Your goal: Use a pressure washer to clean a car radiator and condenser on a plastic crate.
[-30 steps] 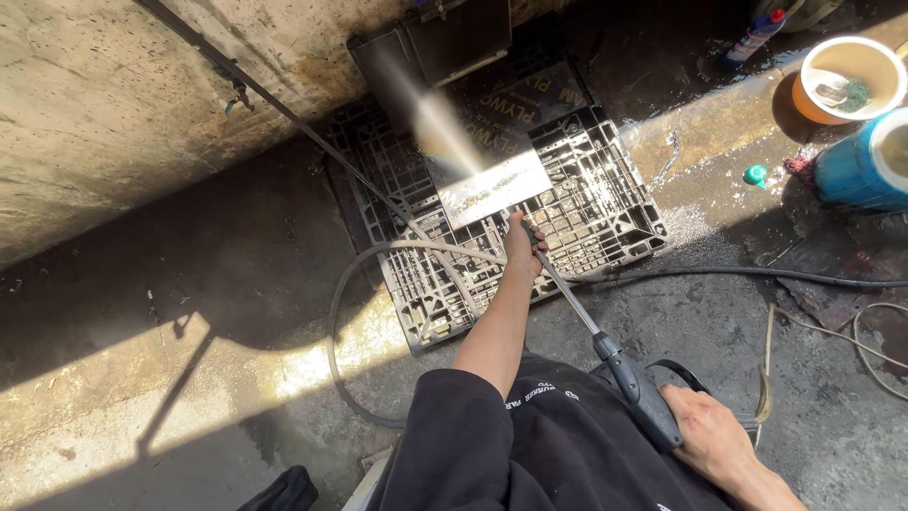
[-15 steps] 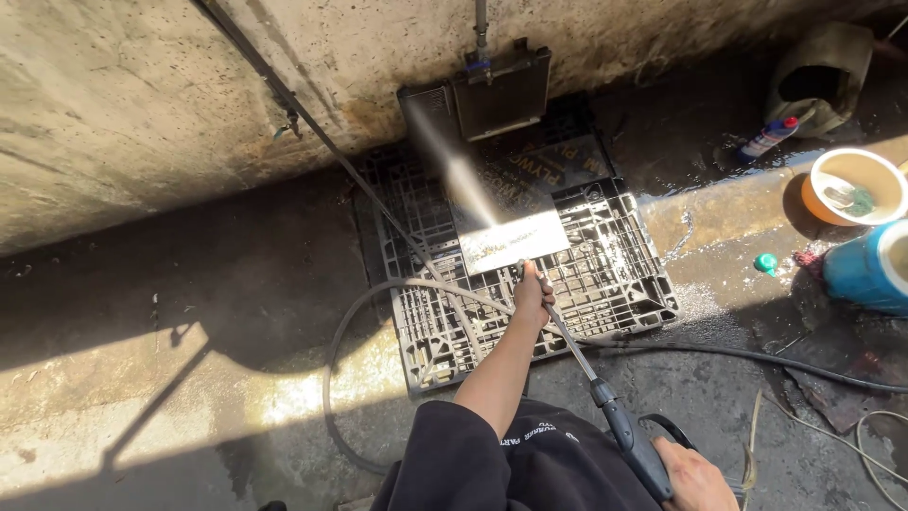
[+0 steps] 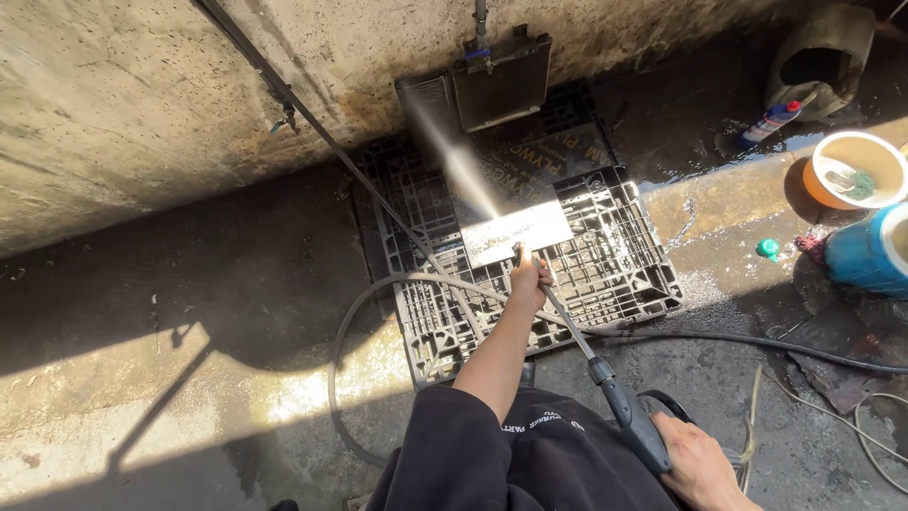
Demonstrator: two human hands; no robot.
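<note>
A pressure-washer lance is held in both hands. Its thin metal tube is clasped near the front end by the left hand, whose grip is clenched around it, while the dark trigger handle at the rear is grasped by the right hand, fingers wrapped around it. The lance is angled up and away from the body, over a black plastic pallet that lies on the wet concrete floor. A jet of spray is thrown from the nozzle across a bright metal plate, which rests flat on the pallet, just ahead of the left hand. A dark finned radiator is leaned upright against the wall at the pallet's far edge. A black hose is looped over the floor and pallet. To the right, an orange bowl, a blue bucket and a spray can are seen.
</note>
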